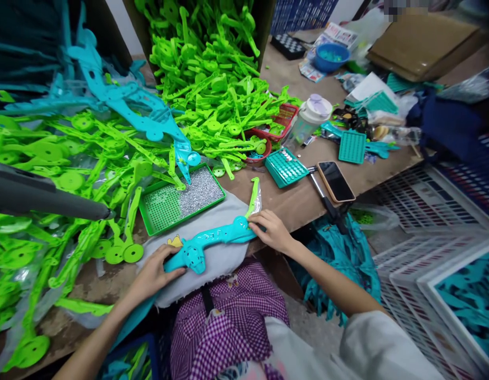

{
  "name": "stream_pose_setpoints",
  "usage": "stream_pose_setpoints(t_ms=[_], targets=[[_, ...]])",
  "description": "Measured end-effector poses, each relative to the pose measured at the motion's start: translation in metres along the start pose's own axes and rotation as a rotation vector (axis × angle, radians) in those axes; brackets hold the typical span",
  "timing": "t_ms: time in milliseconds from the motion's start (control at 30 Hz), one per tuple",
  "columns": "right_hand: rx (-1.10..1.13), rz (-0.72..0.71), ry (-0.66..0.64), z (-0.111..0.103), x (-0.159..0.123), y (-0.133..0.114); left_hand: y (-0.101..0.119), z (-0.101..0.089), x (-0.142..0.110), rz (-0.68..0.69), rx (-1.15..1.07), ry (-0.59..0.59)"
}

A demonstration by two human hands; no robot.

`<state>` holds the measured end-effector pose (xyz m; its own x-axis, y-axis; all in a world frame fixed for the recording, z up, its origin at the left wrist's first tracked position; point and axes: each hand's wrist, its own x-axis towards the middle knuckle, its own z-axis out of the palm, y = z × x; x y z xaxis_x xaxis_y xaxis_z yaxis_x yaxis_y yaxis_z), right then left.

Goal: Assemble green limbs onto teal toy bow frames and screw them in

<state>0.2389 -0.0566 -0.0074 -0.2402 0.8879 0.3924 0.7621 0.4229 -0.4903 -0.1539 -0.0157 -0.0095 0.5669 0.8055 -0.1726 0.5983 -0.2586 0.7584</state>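
Note:
A long turquoise plastic part (213,237) lies across a grey cloth in front of me. Around its left end, the thumb and fingers of my left hand (159,269) are closed. My right hand (270,229) has its fingers closed at the round right end, where a lime-green plastic arm (254,196) sticks out away from me. Just beyond the part is a green tray (161,208) with a heap of tiny silvery pieces (200,190) at its right side. The grey cloth (234,203) lies under the part.
Lime-green parts (205,79) are piled at the back and left, with larger turquoise parts (129,103) on top. A dark grey tool (46,192) juts in from the left. To the right are a teal tray (286,168), a phone (335,181), a hammer (326,198) and a cup (313,113).

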Motion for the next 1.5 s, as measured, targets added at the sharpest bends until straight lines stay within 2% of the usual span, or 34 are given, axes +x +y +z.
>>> stream_pose_setpoints(t_ms=[167,333,633,1500], targets=[[-0.008,0.003,0.043,0.009,0.005,0.007,0.002,-0.003,0.000,-0.011,0.049,-0.043],[0.038,0.029,0.098,0.020,-0.005,0.010,0.005,-0.009,0.004,0.066,0.133,-0.117],[-0.025,0.082,0.053,0.030,-0.012,0.018,0.007,-0.008,0.010,0.060,0.140,-0.124],[-0.024,0.052,0.126,0.041,-0.023,0.028,0.008,-0.005,0.004,0.089,0.118,-0.098]])
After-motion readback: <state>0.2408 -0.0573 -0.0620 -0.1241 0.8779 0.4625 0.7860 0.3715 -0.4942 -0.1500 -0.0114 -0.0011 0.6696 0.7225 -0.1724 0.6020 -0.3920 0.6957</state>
